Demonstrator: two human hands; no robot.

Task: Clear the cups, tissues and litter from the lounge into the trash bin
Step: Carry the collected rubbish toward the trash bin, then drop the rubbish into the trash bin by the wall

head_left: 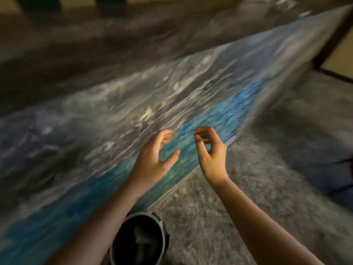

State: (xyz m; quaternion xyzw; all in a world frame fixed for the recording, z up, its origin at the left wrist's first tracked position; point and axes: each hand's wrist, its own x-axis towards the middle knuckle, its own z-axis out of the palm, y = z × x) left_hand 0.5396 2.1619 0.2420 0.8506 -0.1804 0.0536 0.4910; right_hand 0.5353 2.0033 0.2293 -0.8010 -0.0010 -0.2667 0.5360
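Observation:
The view is smeared by motion. A round dark trash bin [142,219] with a grey rim stands on the carpet at the bottom centre, between my forearms, with pale crumpled litter [140,240] inside. My left hand [155,157] and my right hand [211,152] hover side by side over the near edge of the long table [133,119]. Both have loosely curled fingers and hold nothing. No cups or tissues show on the blurred tabletop.
The long table has a grey, white and blue marbled top and runs diagonally from lower left to upper right. Grey shaggy carpet [238,197] covers the floor to its right. A dark blue and red object [343,178] lies at the right edge.

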